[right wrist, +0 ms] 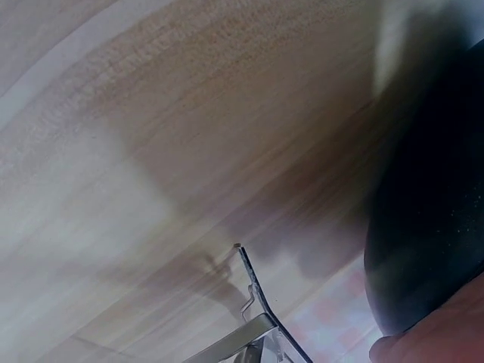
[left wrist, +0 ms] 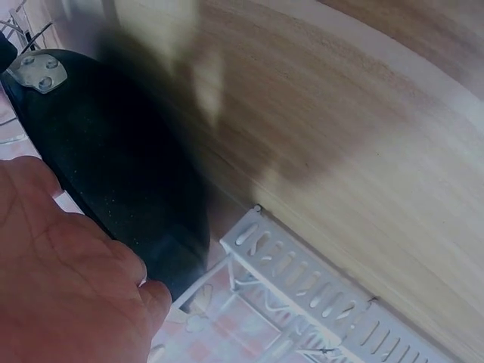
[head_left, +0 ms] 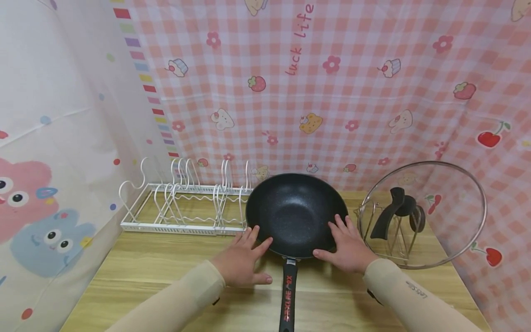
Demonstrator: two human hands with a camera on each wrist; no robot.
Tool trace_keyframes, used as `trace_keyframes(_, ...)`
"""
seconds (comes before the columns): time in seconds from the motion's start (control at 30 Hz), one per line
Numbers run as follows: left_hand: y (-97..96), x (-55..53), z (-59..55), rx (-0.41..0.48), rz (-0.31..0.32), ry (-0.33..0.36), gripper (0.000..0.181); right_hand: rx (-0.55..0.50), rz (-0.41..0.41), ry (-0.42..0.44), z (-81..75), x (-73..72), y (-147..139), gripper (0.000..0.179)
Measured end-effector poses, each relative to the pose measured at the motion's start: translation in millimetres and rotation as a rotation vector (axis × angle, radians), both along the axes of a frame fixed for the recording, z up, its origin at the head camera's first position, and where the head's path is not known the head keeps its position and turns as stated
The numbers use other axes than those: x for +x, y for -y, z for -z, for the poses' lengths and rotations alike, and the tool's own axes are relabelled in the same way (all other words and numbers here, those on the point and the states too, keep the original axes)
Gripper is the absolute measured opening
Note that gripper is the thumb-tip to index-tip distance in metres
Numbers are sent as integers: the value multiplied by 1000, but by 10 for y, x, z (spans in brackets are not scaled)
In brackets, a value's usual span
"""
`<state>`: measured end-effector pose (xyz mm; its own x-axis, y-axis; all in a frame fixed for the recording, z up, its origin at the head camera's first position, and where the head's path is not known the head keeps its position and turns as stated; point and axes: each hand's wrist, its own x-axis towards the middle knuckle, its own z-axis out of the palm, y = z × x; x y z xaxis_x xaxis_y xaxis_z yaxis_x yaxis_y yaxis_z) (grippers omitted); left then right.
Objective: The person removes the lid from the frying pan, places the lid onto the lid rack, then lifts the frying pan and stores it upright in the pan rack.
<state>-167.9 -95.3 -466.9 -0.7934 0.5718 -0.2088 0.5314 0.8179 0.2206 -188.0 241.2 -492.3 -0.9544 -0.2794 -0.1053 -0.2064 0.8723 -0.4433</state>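
A black wok (head_left: 295, 216) stands on the wooden table with its long handle (head_left: 288, 295) pointing towards me. At its near left rim is my left hand (head_left: 242, 258), fingers spread and fairly straight. My right hand (head_left: 346, 242) lies along the near right rim, its fingers extended and thumb apart. Seen in the left wrist view, the left fingers (left wrist: 113, 265) run along the wok's edge, and the dark outer side (left wrist: 128, 151) of the wok shows beyond them. The right wrist view has only the right fingertips (right wrist: 439, 333) at the wok's side (right wrist: 431, 212).
To the left stands a white wire rack (head_left: 182, 226) with upright dividers, its end close beside the wok. On the right, a glass lid (head_left: 483, 207) with a metal rim leans upright at a small metal stand (head_left: 398, 258). Patterned cloths (head_left: 290, 97) hang behind and at both sides.
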Motion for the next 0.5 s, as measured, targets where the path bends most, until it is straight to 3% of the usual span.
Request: trace_keyframes(0.5, -25, 41, -5, -3, -6, -10, 97, -13, 0, -5, 21, -30, -7, 111)
